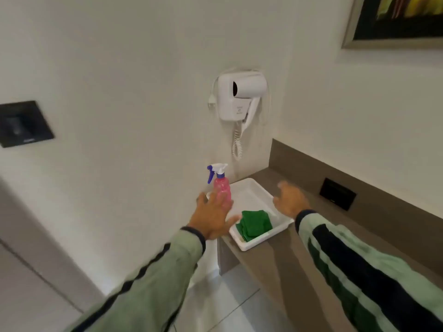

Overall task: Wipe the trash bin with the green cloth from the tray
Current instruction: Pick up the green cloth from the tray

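Note:
A folded green cloth (255, 225) lies in the near end of a white tray (249, 192) on the left end of a grey-brown counter. My left hand (214, 215) hovers at the tray's left edge, fingers spread, in front of a pink spray bottle (221, 188) without gripping it. My right hand (291, 200) is over the tray's right rim, fingers apart and empty. Both hands are blurred by motion. No trash bin is in view.
A white wall-mounted hair dryer (239, 97) with a coiled cord hangs above the tray. A black socket plate (338, 194) sits in the counter's backsplash. A dark wall panel (22, 123) is at the left, a framed picture (395, 20) top right. Tiled floor lies below.

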